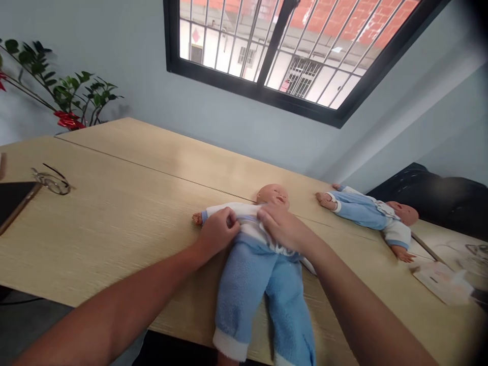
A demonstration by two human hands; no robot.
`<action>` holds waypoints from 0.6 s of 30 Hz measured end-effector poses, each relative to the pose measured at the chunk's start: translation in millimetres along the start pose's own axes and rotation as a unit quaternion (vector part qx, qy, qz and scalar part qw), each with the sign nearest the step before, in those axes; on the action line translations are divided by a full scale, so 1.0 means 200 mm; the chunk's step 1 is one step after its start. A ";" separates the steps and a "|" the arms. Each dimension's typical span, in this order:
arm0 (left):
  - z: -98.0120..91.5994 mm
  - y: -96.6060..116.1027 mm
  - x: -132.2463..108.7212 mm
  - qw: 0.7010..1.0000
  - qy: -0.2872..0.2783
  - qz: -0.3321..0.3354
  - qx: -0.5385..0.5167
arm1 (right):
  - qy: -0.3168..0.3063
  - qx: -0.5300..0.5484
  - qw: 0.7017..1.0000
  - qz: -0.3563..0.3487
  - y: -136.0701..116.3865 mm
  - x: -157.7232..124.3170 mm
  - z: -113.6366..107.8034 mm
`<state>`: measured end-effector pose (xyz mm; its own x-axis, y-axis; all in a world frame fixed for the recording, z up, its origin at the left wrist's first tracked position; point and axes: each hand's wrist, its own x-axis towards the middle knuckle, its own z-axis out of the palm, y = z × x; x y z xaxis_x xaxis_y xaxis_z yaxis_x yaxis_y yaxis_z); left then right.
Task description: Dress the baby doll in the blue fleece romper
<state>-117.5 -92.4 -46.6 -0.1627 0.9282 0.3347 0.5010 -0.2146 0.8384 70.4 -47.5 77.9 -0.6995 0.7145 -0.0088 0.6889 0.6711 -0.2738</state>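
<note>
A baby doll (pixel 272 194) lies on its back on the table, its head away from me and its legs toward the near edge. It wears a white top (pixel 253 231) with blue trim and fluffy blue trousers (pixel 244 284) with white cuffs. My left hand (pixel 220 229) is closed in a pinch on the top at the doll's chest, on the left side. Across the other side of the chest lies my right hand (pixel 280 226), its fingers bent onto the same top. Its fingertips are partly hidden against the cloth.
A second doll (pixel 362 211) in blue and white lies at the right, by a black chair (pixel 438 193). A tissue pack (pixel 442 279) sits at the right. Eyeglasses (pixel 53 180) and a dark flat object (pixel 15 201) are at the left. A plant (pixel 84 96) stands behind the table (pixel 114 208).
</note>
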 end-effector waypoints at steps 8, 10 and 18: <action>0.00 0.00 0.01 0.999 -0.033 0.027 0.027 | -0.250 -0.024 0.965 -0.078 0.00 0.73 0.19; -0.01 0.01 0.01 0.998 -0.030 0.021 0.046 | -0.271 -0.014 0.957 -0.101 0.01 0.77 0.22; -0.03 0.05 -0.02 0.999 0.030 0.017 0.037 | -0.065 0.045 0.978 -0.191 0.06 0.54 0.06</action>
<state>-116.1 -101.1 -36.6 -0.1934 0.9003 0.3899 0.5689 -0.2209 0.7922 0.5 35.7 62.0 -0.9251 0.3797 -0.0088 0.3565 0.8602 -0.3645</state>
